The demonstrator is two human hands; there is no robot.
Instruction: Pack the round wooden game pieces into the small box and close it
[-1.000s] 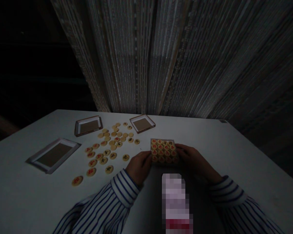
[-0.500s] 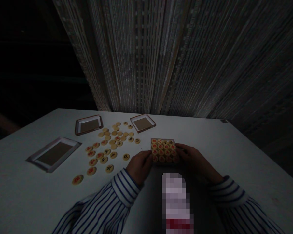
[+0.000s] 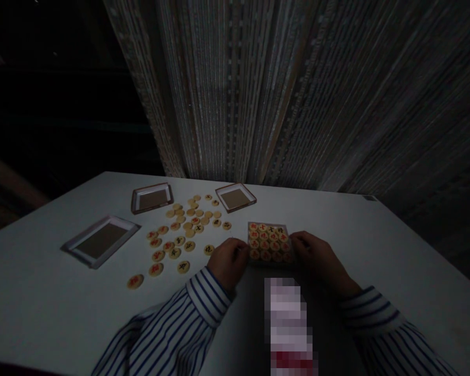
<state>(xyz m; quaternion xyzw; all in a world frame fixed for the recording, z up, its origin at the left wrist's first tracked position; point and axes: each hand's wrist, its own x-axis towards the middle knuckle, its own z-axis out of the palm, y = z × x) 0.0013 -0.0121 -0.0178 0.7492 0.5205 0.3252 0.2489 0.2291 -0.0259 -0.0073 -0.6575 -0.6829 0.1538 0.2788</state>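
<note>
In front of me is a small clear box [image 3: 270, 260] filled with rows of round Chinese chess pieces [image 3: 273, 245], marked in red and black characters. My left hand [image 3: 228, 263] has its fingers curled in at the box's left side. At the opposite side, the closed fingers of my right hand [image 3: 317, 261] meet the right edge; some fingertips are hidden. Loose Chinese chess pieces [image 3: 174, 253] lie scattered to the left of my left hand, some showing characters and others blank.
Three shallow box parts with pale rims lie around the loose pieces: one tray [image 3: 73, 251] at left, another tray [image 3: 135, 203] behind it, and a third tray [image 3: 252, 197] farther back. A patterned curtain [image 3: 235, 94] hangs behind the white table [image 3: 376, 245].
My view has turned slightly left, so everything sits farther right in the picture. Both hands stay at the sides of the filled box, with little visible change in their grip.
</note>
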